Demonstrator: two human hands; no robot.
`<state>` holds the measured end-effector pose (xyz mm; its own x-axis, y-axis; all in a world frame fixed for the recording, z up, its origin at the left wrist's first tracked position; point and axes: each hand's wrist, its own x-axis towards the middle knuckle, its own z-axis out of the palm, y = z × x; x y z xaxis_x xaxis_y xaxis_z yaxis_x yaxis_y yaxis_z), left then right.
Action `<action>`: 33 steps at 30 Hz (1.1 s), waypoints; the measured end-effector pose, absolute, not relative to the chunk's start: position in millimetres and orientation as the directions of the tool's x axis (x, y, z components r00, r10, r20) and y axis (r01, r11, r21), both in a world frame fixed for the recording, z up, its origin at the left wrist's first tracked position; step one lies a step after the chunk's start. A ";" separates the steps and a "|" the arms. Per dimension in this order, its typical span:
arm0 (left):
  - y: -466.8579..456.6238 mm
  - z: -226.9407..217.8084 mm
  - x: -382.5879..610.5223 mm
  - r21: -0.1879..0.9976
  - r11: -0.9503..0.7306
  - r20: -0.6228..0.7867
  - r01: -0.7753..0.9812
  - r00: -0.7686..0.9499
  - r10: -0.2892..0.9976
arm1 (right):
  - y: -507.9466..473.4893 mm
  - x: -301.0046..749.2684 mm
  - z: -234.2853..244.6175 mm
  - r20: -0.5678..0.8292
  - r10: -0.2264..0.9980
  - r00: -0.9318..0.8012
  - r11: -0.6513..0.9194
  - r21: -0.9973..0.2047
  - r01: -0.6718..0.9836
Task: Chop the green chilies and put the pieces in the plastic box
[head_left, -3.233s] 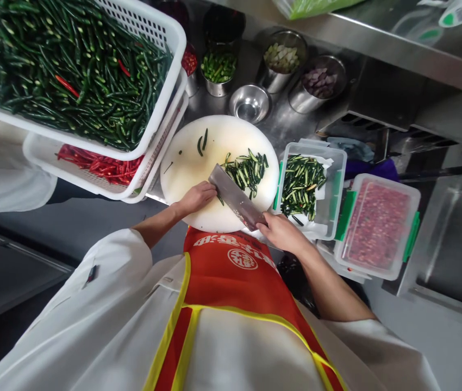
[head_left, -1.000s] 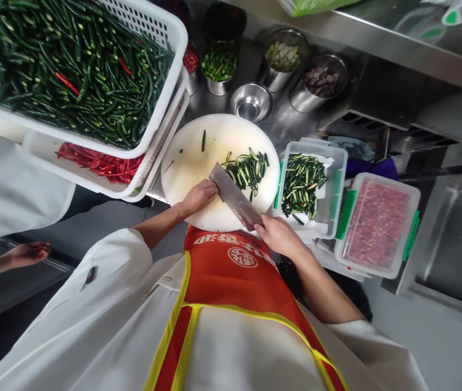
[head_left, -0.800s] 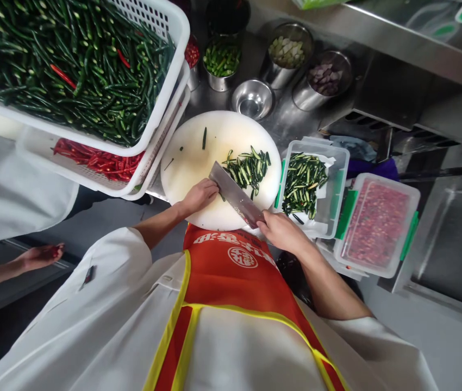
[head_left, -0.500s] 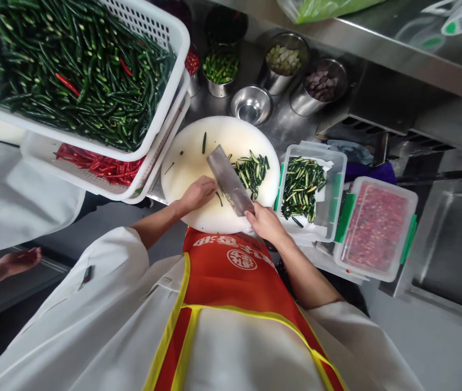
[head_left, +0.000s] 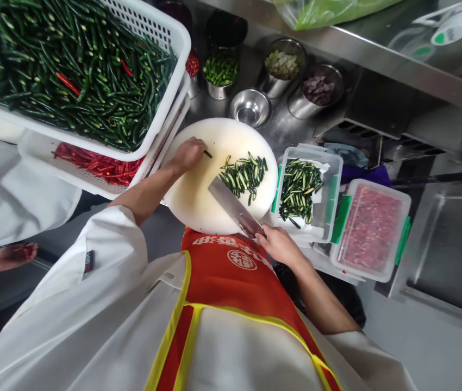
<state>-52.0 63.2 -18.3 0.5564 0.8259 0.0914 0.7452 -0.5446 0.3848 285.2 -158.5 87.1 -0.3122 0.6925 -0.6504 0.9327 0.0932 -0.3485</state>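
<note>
Pinches a green chilli (head_left: 207, 154) with left hand (head_left: 188, 153) at the cutting board's (head_left: 196, 198) far-left edge. Grips cleaver (head_left: 233, 206) in fisted right hand (head_left: 282, 245) over the near edge, blade beside sliced chillies (head_left: 244, 174). Bare board between. White characters on red apron (head_left: 235, 288), upside down, unread.

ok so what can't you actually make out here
All in the head view:
- chilli: only a dark tip shows; the left hand covers the rest.
- cleaver handle: hidden inside the right hand.
- red chillies: mostly covered by the basket stacked above.
- bag: cut off by the top edge.
</note>
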 end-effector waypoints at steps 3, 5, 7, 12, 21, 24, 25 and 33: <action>22.7 -8.7 -52.0 0.416 -0.613 0.047 0.671 0.657 0.752 | -152.3 284.2 82.2 -0.638 0.732 -0.239 0.033 -0.318 0.948; -12.7 -3.7 -47.8 0.482 -0.654 0.045 0.583 0.729 0.683 | -148.3 282.7 81.4 -0.635 0.739 -0.226 0.019 -0.316 0.949; -45.1 -1.8 -40.9 0.540 -0.681 0.066 0.495 0.781 0.620 | -145.4 280.7 83.6 -0.635 0.734 -0.240 0.032 -0.321 0.946; -83.7 -10.5 -26.4 0.546 -0.679 0.119 0.490 0.758 0.642 | -142.3 277.4 97.5 -0.647 0.695 -0.315 0.108 -0.340 0.934; -87.9 -27.5 -24.4 0.518 -0.694 0.243 0.500 0.692 0.680 | -138.1 283.1 115.3 -0.703 0.624 -0.341 0.126 -0.340 0.932; -88.5 -29.0 -25.1 0.530 -0.693 0.241 0.490 0.696 0.676 | -133.2 284.3 117.0 -0.717 0.604 -0.348 0.149 -0.328 0.933; -88.5 -29.4 -25.3 0.535 -0.690 0.233 0.488 0.699 0.676 | -131.6 283.9 116.6 -0.717 0.601 -0.354 0.164 -0.322 0.932; -85.7 -32.5 -24.9 0.565 -0.661 0.198 0.494 0.696 0.690 | -120.3 231.1 79.6 -0.627 0.702 -0.337 0.079 -0.402 0.912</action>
<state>-24.9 -85.7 -32.5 0.6964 0.6898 0.1983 0.4939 -0.6610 0.5649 231.1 -120.3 79.6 -0.3370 0.7025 -0.6269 0.9124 0.0793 -0.4016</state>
